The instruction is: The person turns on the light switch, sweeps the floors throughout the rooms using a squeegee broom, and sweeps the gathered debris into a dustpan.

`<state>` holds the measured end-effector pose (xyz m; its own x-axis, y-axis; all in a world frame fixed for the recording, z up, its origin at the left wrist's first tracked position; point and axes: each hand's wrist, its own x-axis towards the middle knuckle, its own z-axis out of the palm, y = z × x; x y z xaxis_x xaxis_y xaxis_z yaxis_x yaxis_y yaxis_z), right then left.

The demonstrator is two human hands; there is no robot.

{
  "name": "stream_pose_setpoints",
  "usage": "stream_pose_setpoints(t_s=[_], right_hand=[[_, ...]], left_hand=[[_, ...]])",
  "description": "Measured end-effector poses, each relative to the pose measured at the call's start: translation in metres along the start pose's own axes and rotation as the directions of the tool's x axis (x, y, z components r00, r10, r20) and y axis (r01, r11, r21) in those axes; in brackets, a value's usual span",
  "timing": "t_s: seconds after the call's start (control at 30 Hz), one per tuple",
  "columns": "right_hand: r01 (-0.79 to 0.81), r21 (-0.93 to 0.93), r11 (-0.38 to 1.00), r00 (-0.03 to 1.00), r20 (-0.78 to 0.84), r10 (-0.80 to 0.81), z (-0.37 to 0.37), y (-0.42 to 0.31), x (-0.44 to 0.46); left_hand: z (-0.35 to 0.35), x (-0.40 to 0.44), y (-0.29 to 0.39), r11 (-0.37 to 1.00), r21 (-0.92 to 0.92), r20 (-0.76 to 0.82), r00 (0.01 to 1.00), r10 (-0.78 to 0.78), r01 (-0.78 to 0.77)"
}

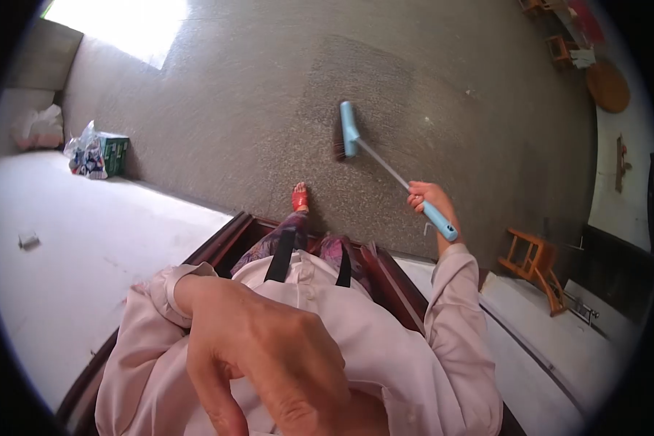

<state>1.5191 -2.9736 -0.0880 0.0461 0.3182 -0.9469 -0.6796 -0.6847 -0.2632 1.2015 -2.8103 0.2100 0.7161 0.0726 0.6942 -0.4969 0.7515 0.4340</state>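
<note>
My right hand [430,199] is closed around the thin grey pole of a broom [385,166], just above its light-blue grip. The broom's light-blue head [349,129] rests on the grey floor ahead of me, its dark bristles facing left. Close to the camera, in front of my chest, my left hand [265,341] hangs with the back of the hand showing. Its thumb and a finger are apart, and nothing shows between them. The fingertips run toward the lower edge and are partly hidden.
I stand in a dark wooden doorway [214,240], one foot in a red sandal [299,198]. A green box [114,154] and a plastic bag [86,155] stand left by the wall. A wooden chair [532,263] is at right; stools [559,51] and a round wooden piece [607,86] are farther off.
</note>
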Motion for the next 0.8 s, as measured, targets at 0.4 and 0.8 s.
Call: stream_pose_setpoints(t_s=[0.4, 0.8], right_hand=[[0.355, 0.59, 0.725, 0.935, -0.241, -0.262, -0.066, 0.092, -0.069], [0.359, 0.896, 0.262, 0.931, -0.363, -0.037, -0.136, 0.129, 0.011]], left_hand=[[-0.075, 0.106, -0.038, 0.996, -0.017, 0.187, 0.979, -0.086, 0.091], [-0.133, 0.179, -0.113, 0.884, -0.234, 0.261, 0.902, -0.344, 0.405]])
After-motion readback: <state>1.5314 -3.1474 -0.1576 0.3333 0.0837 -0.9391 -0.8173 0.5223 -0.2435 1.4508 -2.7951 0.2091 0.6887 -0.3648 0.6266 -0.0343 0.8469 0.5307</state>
